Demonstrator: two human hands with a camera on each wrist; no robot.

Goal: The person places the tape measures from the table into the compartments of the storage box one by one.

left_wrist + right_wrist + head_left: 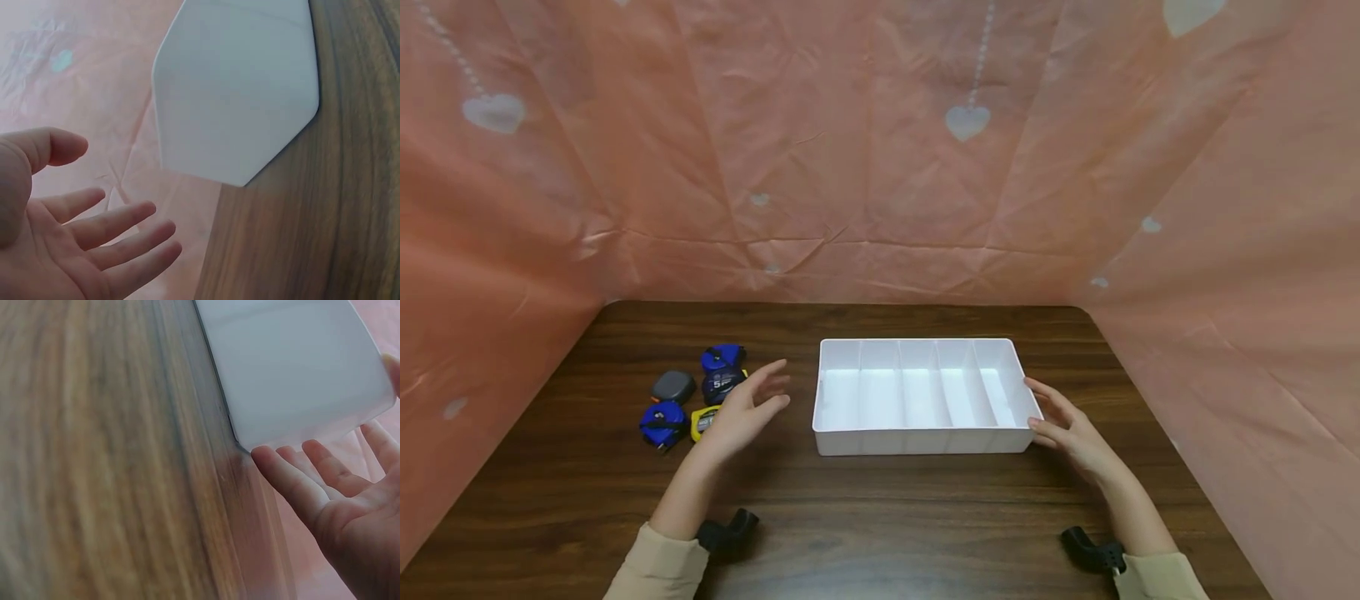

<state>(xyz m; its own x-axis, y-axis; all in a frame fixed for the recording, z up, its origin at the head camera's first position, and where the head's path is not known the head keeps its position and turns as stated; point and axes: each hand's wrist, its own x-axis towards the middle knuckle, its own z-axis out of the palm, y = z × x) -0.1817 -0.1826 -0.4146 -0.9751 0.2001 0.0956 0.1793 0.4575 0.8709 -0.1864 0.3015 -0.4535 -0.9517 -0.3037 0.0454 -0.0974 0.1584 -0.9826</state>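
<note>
On the tabletop [880,517], the white five-compartment tray [925,442] looks light, stiff and slightly slippery, so we'd support it at both ends; our left hand [745,415] hangs loose and empty, while our right hand [1073,437] touches its right end, fingers extended.

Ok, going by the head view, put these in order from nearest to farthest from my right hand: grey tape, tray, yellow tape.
1. Tray: its right end is at your right hand's fingertips.
2. Yellow tape: off to the left, beyond the tray's left end.
3. Grey tape: farther left and farther back.
</note>
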